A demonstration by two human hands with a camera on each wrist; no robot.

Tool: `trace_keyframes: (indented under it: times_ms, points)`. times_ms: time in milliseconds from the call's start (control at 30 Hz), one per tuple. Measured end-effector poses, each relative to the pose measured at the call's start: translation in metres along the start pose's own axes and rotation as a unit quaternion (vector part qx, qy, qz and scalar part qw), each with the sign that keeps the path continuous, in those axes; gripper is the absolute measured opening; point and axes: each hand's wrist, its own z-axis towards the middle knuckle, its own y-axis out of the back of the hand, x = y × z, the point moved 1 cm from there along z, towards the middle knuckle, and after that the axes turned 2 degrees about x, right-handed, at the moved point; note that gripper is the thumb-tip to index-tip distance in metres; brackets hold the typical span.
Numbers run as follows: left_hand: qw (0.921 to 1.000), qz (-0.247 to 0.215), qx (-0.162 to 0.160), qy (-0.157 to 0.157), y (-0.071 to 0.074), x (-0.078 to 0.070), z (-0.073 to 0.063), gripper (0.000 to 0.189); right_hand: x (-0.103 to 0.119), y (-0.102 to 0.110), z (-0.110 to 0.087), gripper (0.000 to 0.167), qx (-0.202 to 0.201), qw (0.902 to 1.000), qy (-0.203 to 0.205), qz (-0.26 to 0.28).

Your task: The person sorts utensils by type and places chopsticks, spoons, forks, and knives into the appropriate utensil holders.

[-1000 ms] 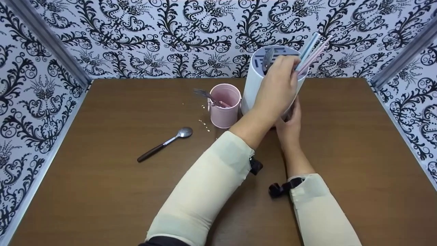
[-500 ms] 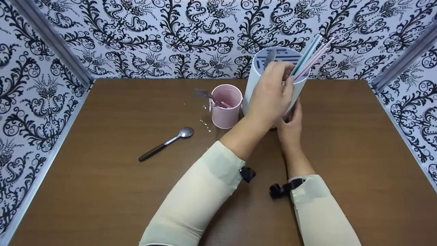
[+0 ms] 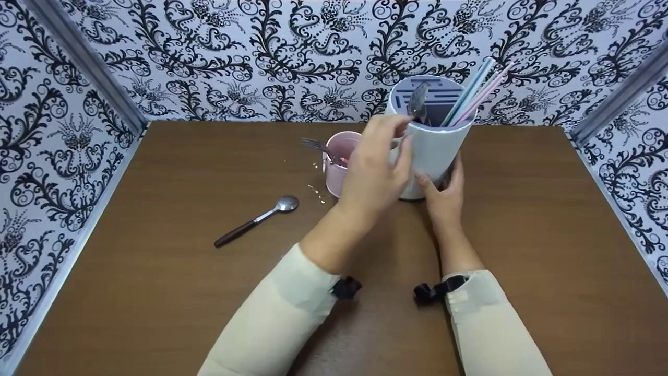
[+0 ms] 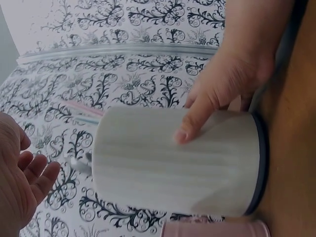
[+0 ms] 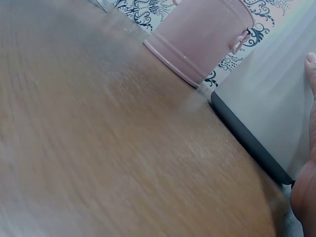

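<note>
A white utensil holder [image 3: 436, 154] with a slotted grey top stands at the back of the table. My right hand [image 3: 448, 201] grips its lower right side, thumb across the front in the left wrist view. A spoon [image 3: 419, 99] leans in the holder, along with blue chopsticks [image 3: 469, 93] and pink chopsticks [image 3: 488, 93]. Just left of the holder's rim is my left hand [image 3: 377, 167], fingers loosely bent; the left wrist view shows it holding nothing. Partly behind that hand, a small pink bucket [image 3: 335, 177] has a fork [image 3: 315, 145] sticking out.
Left of the bucket, a dark-handled spoon [image 3: 255, 220] lies on the brown table [image 3: 172, 292]. Several small pale crumbs [image 3: 317, 193] lie beside the bucket. Patterned wall panels [image 3: 219, 62] rise behind and at both sides.
My left hand has left the chopsticks and spoon in the holder, drawing back left and toward me, in front of the bucket. The right hand keeps its grip on the holder.
</note>
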Motion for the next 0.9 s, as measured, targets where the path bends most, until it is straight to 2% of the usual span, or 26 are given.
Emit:
trace_keyframes:
  times_ms: [233,433,567,767,900]
  points:
    - [0.9976,0.046,-0.04,-0.031,0.017,0.012,-0.021,0.021,0.002,0.001,-0.002,0.099,-0.011,0.9997,0.005,-0.021]
    - [0.9971,0.051,-0.048,-0.029,0.032,0.021,-0.039,0.017,0.002,0.001,-0.002,0.099,-0.014,0.9986,-0.013,-0.05]
    - [0.9966,0.065,-0.049,-0.015,0.042,0.029,-0.051,0.017,0.002,0.0,-0.003,0.099,-0.013,0.9985,-0.015,-0.052]
    - [0.9966,0.067,-0.039,0.027,0.055,0.044,-0.068,0.022,0.002,-0.001,-0.003,0.1,-0.009,0.9991,-0.005,-0.041]
    - [0.9943,0.079,-0.038,0.06,0.061,0.056,-0.078,0.023,0.0,-0.001,-0.001,0.101,0.002,1.0,0.001,-0.001]
